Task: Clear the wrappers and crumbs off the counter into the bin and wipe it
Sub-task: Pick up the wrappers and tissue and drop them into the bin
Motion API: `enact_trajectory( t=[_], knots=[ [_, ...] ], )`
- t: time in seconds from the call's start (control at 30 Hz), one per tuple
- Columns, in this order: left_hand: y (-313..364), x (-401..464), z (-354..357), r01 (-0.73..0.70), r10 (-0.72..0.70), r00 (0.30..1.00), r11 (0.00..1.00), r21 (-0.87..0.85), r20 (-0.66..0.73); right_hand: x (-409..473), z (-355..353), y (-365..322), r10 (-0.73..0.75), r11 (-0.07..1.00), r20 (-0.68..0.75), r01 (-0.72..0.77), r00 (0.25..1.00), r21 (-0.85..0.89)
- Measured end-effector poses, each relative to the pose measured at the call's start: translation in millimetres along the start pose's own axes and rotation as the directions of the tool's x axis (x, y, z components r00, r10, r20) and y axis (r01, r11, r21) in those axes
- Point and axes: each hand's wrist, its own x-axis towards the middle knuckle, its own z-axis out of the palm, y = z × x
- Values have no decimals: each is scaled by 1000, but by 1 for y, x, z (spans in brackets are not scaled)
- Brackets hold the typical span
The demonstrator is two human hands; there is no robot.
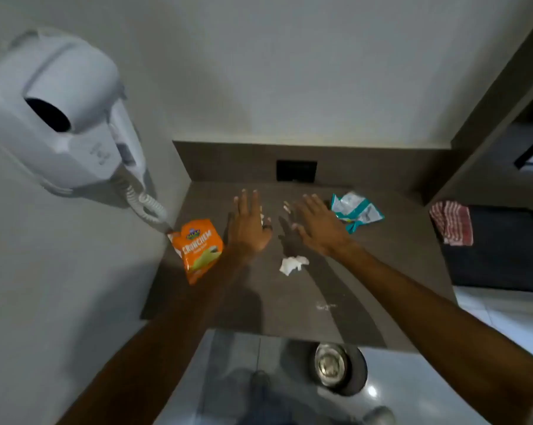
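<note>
Both of the person's arms reach forward over a dark grey-brown table (397,286) set into a corner of pale walls. The left hand (249,227) is spread flat with its fingers apart, palm down, low over the middle of the table; it holds nothing. A dark ring sits on one of its fingers. The right hand (318,227) is likewise open with its fingers extended and empty, angled toward the far left, just right of the left hand; whether either palm touches the surface cannot be told.

An orange snack wrapper (197,250) lies at the left edge of the table, just left of the left wrist and close to the wall. A torn teal and white wrapper (355,211) lies toward the far right, just beyond the right hand. A crumpled white scrap of paper (292,264) rests on the table nearer to the viewer, below the gap between the two hands. A few pale crumbs (286,207) lie between the fingertips of the two hands, and a faint whitish smear of crumbs (325,306) sits nearer still, toward the table's near edge.

A red and white striped cloth (451,222) hangs off the table's right end, over a dark surface. A round metal-lidded bin (335,365) stands on the glossy floor below the near edge. A white wall-mounted hair dryer (59,118) with a coiled cord hangs on the left wall. A small dark rectangular panel (296,170) is set in the far backsplash.
</note>
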Motion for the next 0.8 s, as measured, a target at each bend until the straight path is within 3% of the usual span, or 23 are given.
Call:
enact_trajectory(
  t=[0.13, 0.2, 0.33, 0.43, 0.5, 0.6, 0.7, 0.77, 0.8],
  knots=[
    [-38, 11, 43, 79, -80, 996, 997, 24, 47, -5, 51, -14, -108, 993, 374, 118, 921, -4],
    [-47, 19, 61, 129, -135, 987, 989, 73, 92, -9, 74, -17, -87, 995, 426, 103, 901, -15],
    [-49, 28, 73, 176, -175, 983, 984, -6, 60, -21, 95, -12, -11, 995, 201, -9, 979, 96],
    [-39, 6, 65, 141, -150, 985, 985, -101, -87, -49, 86, -9, 191, 890, -17, -166, 981, 424],
    [-23, -32, 56, 6, -45, 984, 975, -222, -170, -82, 69, -14, 214, 887, -142, -131, 967, 444],
    [-12, -126, 63, -156, 69, 967, 920, -359, -244, -157, 64, -19, 105, 898, -240, 12, 965, 441],
    [-8, -236, 97, -18, -18, 997, 893, -451, -75, -252, 100, -4, 60, 904, -202, 33, 977, 427],
    [-11, -294, 136, 229, -160, 970, 856, -463, 184, -301, 136, 13, 193, 857, -101, -117, 976, 501],
    [-10, -314, 162, 377, -229, 910, 804, -460, 344, -318, 158, 23, 303, 795, -5, -250, 953, 552]
  ],
)
